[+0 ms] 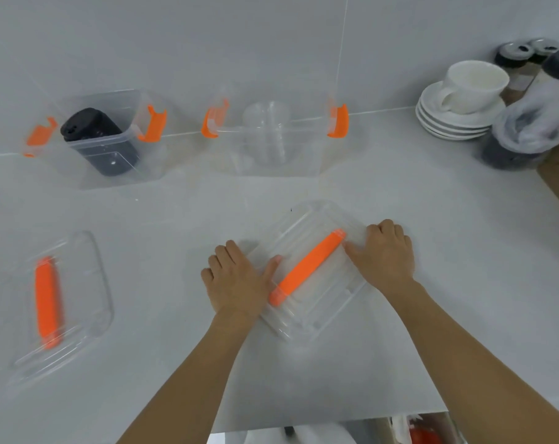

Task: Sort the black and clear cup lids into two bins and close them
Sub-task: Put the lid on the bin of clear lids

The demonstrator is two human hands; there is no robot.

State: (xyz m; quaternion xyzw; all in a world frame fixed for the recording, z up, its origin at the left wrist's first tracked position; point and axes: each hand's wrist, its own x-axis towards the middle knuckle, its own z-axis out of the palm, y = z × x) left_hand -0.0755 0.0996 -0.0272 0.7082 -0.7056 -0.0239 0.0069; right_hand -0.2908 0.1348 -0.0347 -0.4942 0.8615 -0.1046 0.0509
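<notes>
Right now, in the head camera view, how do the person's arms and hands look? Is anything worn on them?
The left forearm and the right forearm are bare as far as the frame shows them, with no sleeve in view. The left hand and the right hand wear no gloves. I see no ring, watch or bracelet, though the picture is slightly soft, so a thin ring could escape notice.
</notes>
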